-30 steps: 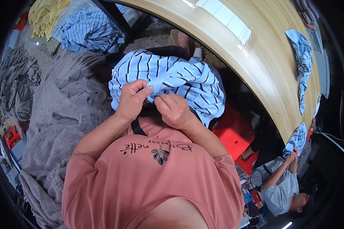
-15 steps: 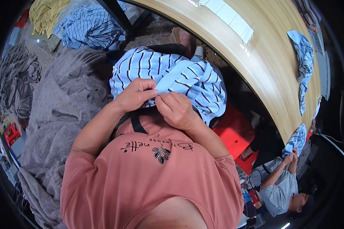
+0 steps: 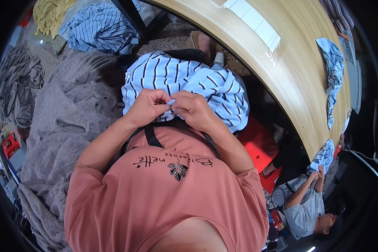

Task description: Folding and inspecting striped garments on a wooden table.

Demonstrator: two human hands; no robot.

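A light blue garment with dark and white stripes (image 3: pixel 164 71) lies bunched across my lap. My left hand (image 3: pixel 149 107) pinches its plain blue edge between thumb and fingers. Close against it, my right hand (image 3: pixel 193 110) is closed on the same edge, fingertips nearly touching those of the left. Only a small bit of the blue cloth shows between the fingertips; the rest of the gripped part is hidden by my fingers.
A wooden table (image 3: pixel 298 80) curves along the right, with striped cloth pieces (image 3: pixel 334 69) on it. Grey fabric (image 3: pixel 75 109) is heaped at my left. Behind it lie blue striped (image 3: pixel 98 31) and yellow piles (image 3: pixel 52 14). A co-worker (image 3: pixel 304 210) handles striped cloth at lower right, near a red stool (image 3: pixel 256 145).
My right hand has risen slightly and turned, coming closer to the left. The plain blue band that stretched up from my fingers is now folded down, mostly out of sight.
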